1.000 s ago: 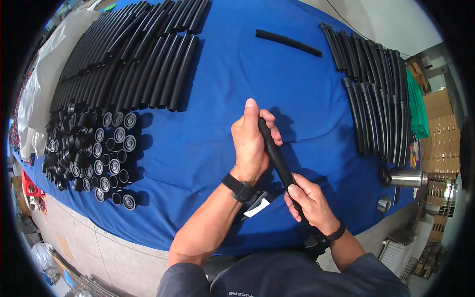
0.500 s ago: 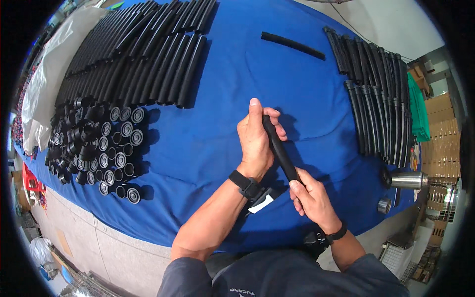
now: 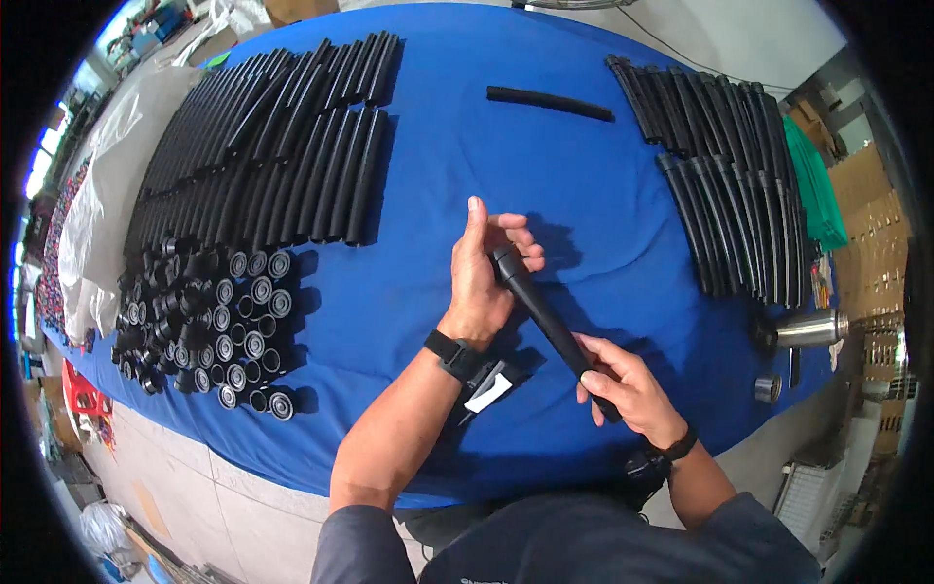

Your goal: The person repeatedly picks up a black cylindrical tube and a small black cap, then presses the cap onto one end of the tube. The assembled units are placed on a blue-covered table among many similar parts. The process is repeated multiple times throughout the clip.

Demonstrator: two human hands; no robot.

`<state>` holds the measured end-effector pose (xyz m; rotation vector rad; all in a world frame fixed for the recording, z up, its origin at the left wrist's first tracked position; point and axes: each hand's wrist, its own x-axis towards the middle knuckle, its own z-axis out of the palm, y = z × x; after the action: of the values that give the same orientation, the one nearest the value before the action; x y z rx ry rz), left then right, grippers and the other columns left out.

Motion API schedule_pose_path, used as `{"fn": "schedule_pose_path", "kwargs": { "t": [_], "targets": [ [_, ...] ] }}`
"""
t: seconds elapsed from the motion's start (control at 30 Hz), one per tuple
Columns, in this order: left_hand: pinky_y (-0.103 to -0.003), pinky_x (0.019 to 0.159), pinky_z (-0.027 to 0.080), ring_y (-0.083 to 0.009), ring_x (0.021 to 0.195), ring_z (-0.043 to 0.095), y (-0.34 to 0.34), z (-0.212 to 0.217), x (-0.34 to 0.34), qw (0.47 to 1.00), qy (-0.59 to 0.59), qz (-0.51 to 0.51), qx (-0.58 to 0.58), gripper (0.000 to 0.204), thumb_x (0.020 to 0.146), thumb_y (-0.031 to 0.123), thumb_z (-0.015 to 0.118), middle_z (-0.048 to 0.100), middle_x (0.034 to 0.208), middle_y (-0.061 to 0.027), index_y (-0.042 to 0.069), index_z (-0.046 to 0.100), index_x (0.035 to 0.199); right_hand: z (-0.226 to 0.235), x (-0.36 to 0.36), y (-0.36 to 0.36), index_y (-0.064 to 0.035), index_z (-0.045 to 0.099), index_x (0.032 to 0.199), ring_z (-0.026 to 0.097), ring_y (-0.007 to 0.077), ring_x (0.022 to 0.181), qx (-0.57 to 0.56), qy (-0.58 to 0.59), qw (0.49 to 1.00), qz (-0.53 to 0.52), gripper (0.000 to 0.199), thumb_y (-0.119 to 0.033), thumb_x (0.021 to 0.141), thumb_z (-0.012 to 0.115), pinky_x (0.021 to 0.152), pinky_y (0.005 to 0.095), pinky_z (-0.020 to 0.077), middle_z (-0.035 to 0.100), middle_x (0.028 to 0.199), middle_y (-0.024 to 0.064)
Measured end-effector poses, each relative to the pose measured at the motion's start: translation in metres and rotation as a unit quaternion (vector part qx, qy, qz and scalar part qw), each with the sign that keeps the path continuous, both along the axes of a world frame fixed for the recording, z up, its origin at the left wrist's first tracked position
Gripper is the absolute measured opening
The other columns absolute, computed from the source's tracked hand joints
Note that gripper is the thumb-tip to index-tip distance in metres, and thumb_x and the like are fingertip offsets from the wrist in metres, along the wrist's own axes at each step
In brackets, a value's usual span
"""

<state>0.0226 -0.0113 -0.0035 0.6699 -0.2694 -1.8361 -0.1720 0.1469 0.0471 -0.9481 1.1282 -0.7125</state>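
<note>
A black tube [image 3: 547,319] slants between my hands above the blue cloth, a wider collar-like cap on its upper end. My right hand [image 3: 628,384] is closed around its lower end, thumb along the top. At the capped end my left hand [image 3: 479,273] has its thumb up and fingers stretched out, the cap lying by its palm; whether they touch I cannot tell. One loose black tube [image 3: 550,103] lies farther off. To the left are rows of plain black tubes [image 3: 331,175] and a heap of black round caps [image 3: 224,321].
Capped tubes [image 3: 725,185] lie in two rows on the right. Near them stand a steel flask [image 3: 808,329] and a small metal cup [image 3: 768,389]. A dark object with a white label [image 3: 488,392] sits below my left wrist. Clear plastic sheeting [image 3: 97,243] covers the left edge.
My left hand's fingers have loosened from the tube's upper end, and its cap now shows. My right hand has shifted slightly toward me and to the right. The whole view has shifted a little.
</note>
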Motion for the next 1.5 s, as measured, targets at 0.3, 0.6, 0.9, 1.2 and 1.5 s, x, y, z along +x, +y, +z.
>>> {"fn": "schedule_pose_path", "kwargs": {
  "t": [0.3, 0.6, 0.9, 1.2, 1.5],
  "targets": [
    [-0.027, 0.047, 0.034, -0.0107, 0.053, 0.039, 0.009, 0.012, -0.002, 0.996, -0.045, 0.067, 0.026, 0.054, 0.104, 0.058, 0.053, 0.038, 0.06, 0.0031, 0.011, 0.057, 0.078, -0.006, 0.017, -0.004, -0.0063, 0.033, 0.16, 0.058, 0.0148, 0.061, -0.12, 0.2, 0.969, 0.077, 0.063, -0.024, 0.105, 0.06, 0.062, 0.0314, 0.0485, 0.058, 0.075, 0.0105],
    [-0.029, 0.046, 0.038, -0.0151, 0.051, 0.047, 0.009, 0.009, -0.001, 0.996, -0.044, 0.073, 0.025, 0.052, 0.104, 0.054, 0.055, 0.045, 0.06, -0.0008, 0.009, 0.056, 0.077, -0.017, 0.019, 0.002, -0.0003, 0.031, 0.157, 0.06, 0.035, 0.063, -0.244, 0.243, 0.937, 0.064, 0.064, -0.019, 0.104, 0.06, 0.062, 0.0407, 0.047, 0.058, 0.074, 0.0231],
    [-0.028, 0.051, 0.038, -0.013, 0.058, 0.047, 0.012, 0.022, -0.006, 0.997, -0.032, 0.075, 0.01, 0.048, 0.105, 0.052, 0.054, 0.047, 0.065, 0.0004, 0.01, 0.06, 0.083, -0.021, 0.017, 0.0, 0.0003, 0.039, 0.154, 0.065, 0.034, 0.073, -0.35, 0.317, 0.881, 0.019, 0.059, -0.02, 0.103, 0.062, 0.067, 0.04, 0.0519, 0.065, 0.087, 0.0221],
    [-0.029, 0.051, 0.037, -0.013, 0.058, 0.043, 0.001, -0.012, 0.013, 0.986, 0.162, -0.029, -0.039, 0.042, 0.106, 0.047, 0.054, 0.043, 0.067, 0.0009, 0.009, 0.063, 0.09, -0.003, -0.003, 0.004, -0.0069, 0.047, 0.149, 0.056, 0.01, 0.052, 0.217, -0.323, 0.921, 0.004, 0.05, -0.036, 0.11, 0.05, 0.037, 0.0215, 0.0378, 0.068, 0.091, 0.0104],
    [-0.027, 0.062, 0.042, -0.0112, 0.067, 0.055, 0.012, 0.007, -0.002, 0.949, -0.254, 0.002, -0.186, 0.027, 0.099, 0.025, 0.071, 0.061, 0.075, -0.0021, 0.002, 0.068, 0.086, -0.006, -0.005, 0.005, 0.0034, 0.051, 0.144, 0.068, 0.0126, 0.07, -0.371, 0.298, 0.879, -0.004, 0.055, -0.024, 0.1, 0.069, 0.06, 0.0289, 0.0536, 0.072, 0.101, 0.0098]
  ]
}}
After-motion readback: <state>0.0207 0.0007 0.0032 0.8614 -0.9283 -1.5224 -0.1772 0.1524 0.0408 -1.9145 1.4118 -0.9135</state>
